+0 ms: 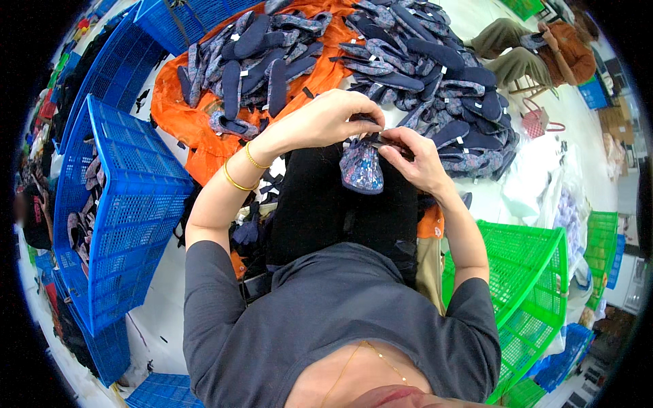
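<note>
Above my lap a floral blue slipper (362, 168) hangs toe down between my two hands. My left hand (340, 115) is closed with fingertips pinched at the slipper's upper edge, its far side hidden by the fingers. From the other side, the thumb and fingers of my right hand (418, 160) pinch the same edge, next to a small dark bit whose kind I cannot make out. Beyond my hands lies a heap of similar slippers (408, 81) with dark soles. More slippers (255, 41) are piled on an orange cloth (173, 85).
Blue plastic crates (139, 204) stand on my left, one tilted with slippers behind it. A green crate (507, 272) is close by my right elbow. At the far right another person (568, 51) sits holding a slipper. White plastic bags (537, 170) lie beside the heap.
</note>
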`<move>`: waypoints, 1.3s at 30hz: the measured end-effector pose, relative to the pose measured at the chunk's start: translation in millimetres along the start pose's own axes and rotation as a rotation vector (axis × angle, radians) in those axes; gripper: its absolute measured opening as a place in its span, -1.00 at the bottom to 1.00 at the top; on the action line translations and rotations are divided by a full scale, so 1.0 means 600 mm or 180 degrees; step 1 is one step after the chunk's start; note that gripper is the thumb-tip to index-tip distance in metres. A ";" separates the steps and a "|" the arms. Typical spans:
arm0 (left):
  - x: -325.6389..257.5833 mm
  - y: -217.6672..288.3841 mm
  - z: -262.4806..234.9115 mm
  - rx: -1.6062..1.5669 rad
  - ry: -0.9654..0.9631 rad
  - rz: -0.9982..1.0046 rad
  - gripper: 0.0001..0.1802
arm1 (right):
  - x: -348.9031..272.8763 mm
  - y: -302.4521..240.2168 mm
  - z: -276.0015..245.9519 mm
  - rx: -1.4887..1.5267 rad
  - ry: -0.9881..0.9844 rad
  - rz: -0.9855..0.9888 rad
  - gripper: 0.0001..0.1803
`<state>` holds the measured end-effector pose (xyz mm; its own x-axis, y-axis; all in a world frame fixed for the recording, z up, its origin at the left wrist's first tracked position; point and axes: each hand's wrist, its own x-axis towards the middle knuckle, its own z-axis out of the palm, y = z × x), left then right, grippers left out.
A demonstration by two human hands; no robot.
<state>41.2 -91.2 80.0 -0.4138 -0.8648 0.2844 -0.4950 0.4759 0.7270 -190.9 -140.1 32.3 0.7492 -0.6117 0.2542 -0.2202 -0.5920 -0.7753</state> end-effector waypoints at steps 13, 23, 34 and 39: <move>0.006 -0.012 0.013 0.0076 -0.0023 0.0221 -0.85 | 0.033 -0.017 -0.022 -0.0031 -0.0706 0.0133 -0.65; -0.032 -0.040 -0.006 -0.0100 0.0929 -0.0312 -0.86 | 0.009 0.023 -0.023 0.0956 -0.0348 0.0752 -0.73; -0.111 -0.051 0.107 -0.1489 0.1713 -0.0883 -0.77 | -0.042 0.090 0.051 0.2710 0.1242 0.1438 -0.85; -0.120 -0.076 0.144 -0.1688 0.2194 -0.0992 -0.77 | -0.050 0.083 0.062 0.2878 0.1775 0.1287 -0.90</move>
<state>27.6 -36.8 -27.6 0.3099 -0.9265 0.2134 -0.0225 0.2173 0.9759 -200.9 -131.8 -35.7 0.2933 -0.9539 -0.0627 0.3183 0.1593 -0.9345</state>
